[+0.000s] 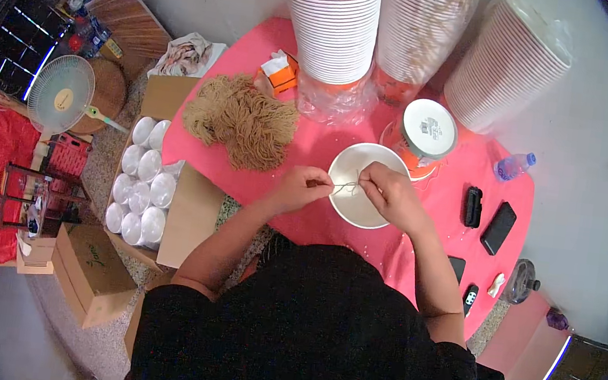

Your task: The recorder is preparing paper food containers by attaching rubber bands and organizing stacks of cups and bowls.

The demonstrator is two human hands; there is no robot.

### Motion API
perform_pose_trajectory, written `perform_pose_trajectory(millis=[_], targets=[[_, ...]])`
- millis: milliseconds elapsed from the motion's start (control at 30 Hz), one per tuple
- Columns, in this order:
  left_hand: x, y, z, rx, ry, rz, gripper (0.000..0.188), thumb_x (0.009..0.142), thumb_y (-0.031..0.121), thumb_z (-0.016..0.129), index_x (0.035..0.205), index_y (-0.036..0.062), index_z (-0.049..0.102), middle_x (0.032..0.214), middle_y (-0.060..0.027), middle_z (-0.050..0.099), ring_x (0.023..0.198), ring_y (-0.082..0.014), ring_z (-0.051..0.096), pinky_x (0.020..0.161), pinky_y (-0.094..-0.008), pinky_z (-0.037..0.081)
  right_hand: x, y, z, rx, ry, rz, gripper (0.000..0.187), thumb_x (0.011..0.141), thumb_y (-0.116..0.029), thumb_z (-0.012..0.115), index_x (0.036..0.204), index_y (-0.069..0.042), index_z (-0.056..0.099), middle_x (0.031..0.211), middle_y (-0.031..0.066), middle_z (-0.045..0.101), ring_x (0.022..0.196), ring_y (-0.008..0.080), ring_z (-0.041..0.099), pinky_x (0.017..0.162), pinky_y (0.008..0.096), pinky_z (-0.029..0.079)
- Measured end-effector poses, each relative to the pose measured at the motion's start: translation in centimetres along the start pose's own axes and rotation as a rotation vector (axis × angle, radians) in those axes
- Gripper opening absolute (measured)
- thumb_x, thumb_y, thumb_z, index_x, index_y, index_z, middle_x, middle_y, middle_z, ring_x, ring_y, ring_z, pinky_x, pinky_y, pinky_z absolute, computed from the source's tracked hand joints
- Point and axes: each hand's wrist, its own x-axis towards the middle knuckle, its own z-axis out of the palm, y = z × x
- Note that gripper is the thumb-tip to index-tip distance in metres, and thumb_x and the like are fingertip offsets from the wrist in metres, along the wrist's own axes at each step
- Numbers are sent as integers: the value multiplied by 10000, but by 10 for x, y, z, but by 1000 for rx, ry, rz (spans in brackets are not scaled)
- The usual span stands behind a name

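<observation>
A thin brown string (347, 187) runs between my hands, above a white paper bucket (358, 213) that stands upright on the pink-covered table. My left hand (304, 190) pinches one end of it at the bucket's left rim. With thumb and fingertips, my right hand (388, 193) grips the string over the right side of the bucket's opening. A large tangled bundle of tan string (244, 122) lies on the table to the left. Behind the bucket, an orange and white bucket (430, 129) is turned upside down.
Tall stacks of white buckets (332, 26) line the table's back. An orange tissue box (280, 73), a water bottle (515, 166) and a black phone (498, 228) also lie on the pink cloth (431, 206). To the left, a cardboard box (199, 211) holds several clear plastic cups; a fan (62, 94) stands beyond.
</observation>
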Motion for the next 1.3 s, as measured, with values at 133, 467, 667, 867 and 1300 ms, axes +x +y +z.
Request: perform_pose_trajectory(millis=[133,467,667,867,1300], targets=[[3,11,9,-96,54,4,141,857,159,576,911,32,606,737,7,575,618,-53,511,549,-209,420,7,-2,6,-65,-79,15,80,806,-122,566,829,-47,551,809,115,585,734,304,588,616,394,452],[0,18,16,-267,75,-82,113,833,122,594,880,23,623,699,54,550,611,-22,471,527,-192,366,10,9,28,0,-92,66,101,794,-138,589,807,-43,558,786,126,577,720,330,579,619,412,449],[3,2,17,-176,95,60,95,832,115,602,841,21,610,717,44,553,651,-32,495,571,-206,405,5,15,37,101,-71,112,91,807,-113,589,826,-26,572,730,106,574,655,246,586,579,350,449],[-1,7,24,-3,281,193,96,826,102,614,849,9,603,728,19,570,670,-52,521,597,-215,430,-2,30,50,822,-182,491,154,864,-151,561,789,-19,584,671,-11,532,598,60,472,565,221,392],[0,5,26,-526,277,7,73,845,91,574,889,33,574,696,3,557,521,-34,446,448,-186,350,-1,21,56,817,-2,522,115,837,-124,615,821,-11,598,730,-17,578,671,38,508,611,182,408]])
